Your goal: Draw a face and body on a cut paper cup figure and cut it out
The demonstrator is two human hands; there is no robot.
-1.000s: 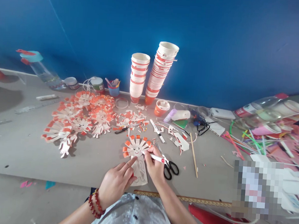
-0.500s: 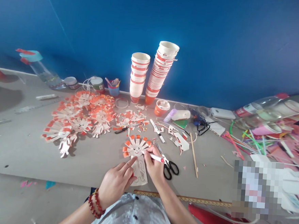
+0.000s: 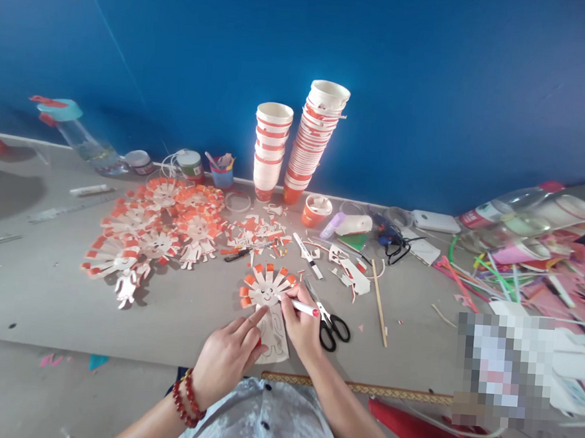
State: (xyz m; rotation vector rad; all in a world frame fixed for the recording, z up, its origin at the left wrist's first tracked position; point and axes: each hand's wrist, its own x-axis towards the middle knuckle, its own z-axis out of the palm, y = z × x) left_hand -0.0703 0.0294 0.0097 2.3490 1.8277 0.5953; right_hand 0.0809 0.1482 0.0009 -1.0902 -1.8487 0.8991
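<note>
My right hand (image 3: 305, 320) grips a white marker (image 3: 302, 307) with a red end, its tip at the edge of a smiling face on a paper-cup cutout (image 3: 267, 294). Curled orange-tipped strips ring that face. My left hand (image 3: 228, 351) lies over the lower left of the work, fingers stretched onto a white paper piece (image 3: 275, 338) with a pencilled figure outline. A small red bit (image 3: 259, 341) shows beside my left thumb; what it belongs to is hidden. Black-handled scissors (image 3: 333, 328) lie just right of my right hand.
Finished orange-fringed figures (image 3: 159, 230) cluster at left. Two stacks of paper cups, one shorter (image 3: 271, 151) and one taller (image 3: 318, 141), stand by the blue wall. Paper scraps (image 3: 259, 233), a capped marker (image 3: 308, 256) and a wooden stick (image 3: 379, 304) lie around. Bottles (image 3: 516, 208) and craft materials crowd the right.
The marker in my right hand has tilted very slightly at its red end. My left hand stays in place on the paper.
</note>
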